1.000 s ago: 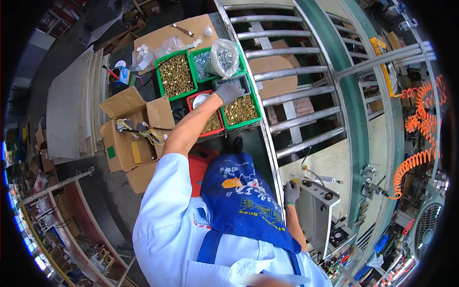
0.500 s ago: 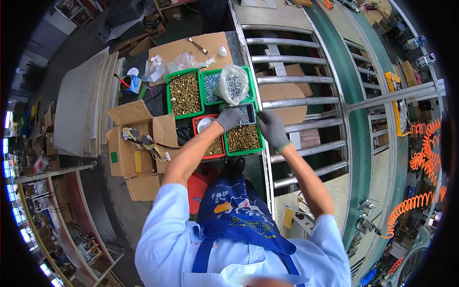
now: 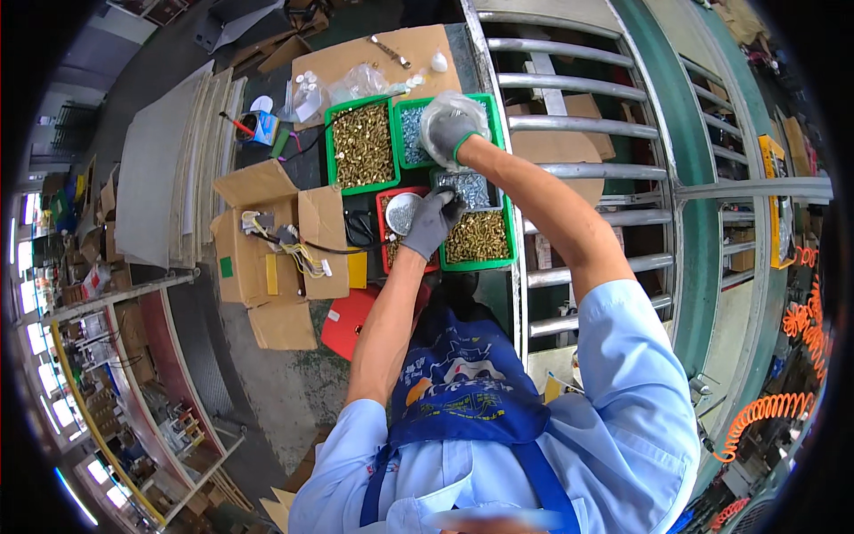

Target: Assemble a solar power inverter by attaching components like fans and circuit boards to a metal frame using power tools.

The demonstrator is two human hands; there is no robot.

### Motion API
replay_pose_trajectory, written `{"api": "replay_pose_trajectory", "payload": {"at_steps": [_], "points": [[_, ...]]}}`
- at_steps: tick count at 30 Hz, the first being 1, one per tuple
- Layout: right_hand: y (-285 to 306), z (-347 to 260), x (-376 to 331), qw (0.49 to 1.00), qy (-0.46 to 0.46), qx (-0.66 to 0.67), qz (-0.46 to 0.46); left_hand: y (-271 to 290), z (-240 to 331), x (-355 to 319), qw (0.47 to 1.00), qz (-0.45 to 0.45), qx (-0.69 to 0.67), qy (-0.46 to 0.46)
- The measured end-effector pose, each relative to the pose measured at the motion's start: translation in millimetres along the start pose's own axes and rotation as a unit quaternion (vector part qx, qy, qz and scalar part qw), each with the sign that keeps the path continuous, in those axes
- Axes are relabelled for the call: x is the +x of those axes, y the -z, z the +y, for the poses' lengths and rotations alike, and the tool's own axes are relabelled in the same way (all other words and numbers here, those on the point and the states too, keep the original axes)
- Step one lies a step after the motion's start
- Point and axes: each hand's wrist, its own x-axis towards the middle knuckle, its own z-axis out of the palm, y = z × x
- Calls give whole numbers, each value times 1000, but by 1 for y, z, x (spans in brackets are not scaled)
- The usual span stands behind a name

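Note:
My right hand (image 3: 452,135), in a grey glove, reaches into the mouth of a clear plastic bag (image 3: 436,157) of silver fasteners; its fingertips are hidden there. The bag rests on a green bin (image 3: 414,166) of silver fasteners. My left hand (image 3: 431,224), gloved alike, is closed beside the lower left corner of a small grey tray (image 3: 471,192) of silver screws; what its fingers hold, if anything, cannot be made out. That tray sits over a green bin (image 3: 478,264) of brass-coloured fasteners. Near the left hand, a white bowl (image 3: 392,216) of small silver parts stands in a red bin (image 3: 382,198).
Another green bin (image 3: 331,169) of brass-coloured fasteners stands to the left. Beyond it lies an opened cardboard box (image 3: 238,258) with wires. A roller conveyor (image 3: 587,171) runs along the right. Flat cardboard (image 3: 427,44) with a wrench (image 3: 390,52) lies at the back.
My right hand has gone from the grey tray's right side up and left into the plastic bag. My left hand has shifted to the tray's lower left corner.

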Motion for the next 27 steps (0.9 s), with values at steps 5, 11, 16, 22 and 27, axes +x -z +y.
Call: {"api": "replay_pose_trajectory", "payload": {"at_steps": [5,11,16,22,27], "points": [[-15,13,5,998,2,60,19,-5,-5,10,989,120,-74,35],[0,11,-5,995,-38,83,49,-15,-2,7,987,138,-57,64],[16,16,-19,988,-52,103,100,-13,-1,9,989,124,-36,76],[28,28,-26,946,-131,250,161,-9,-3,1,994,95,-15,42],[31,32,-47,674,-251,675,163,-10,-3,-25,992,103,-46,47]]}}
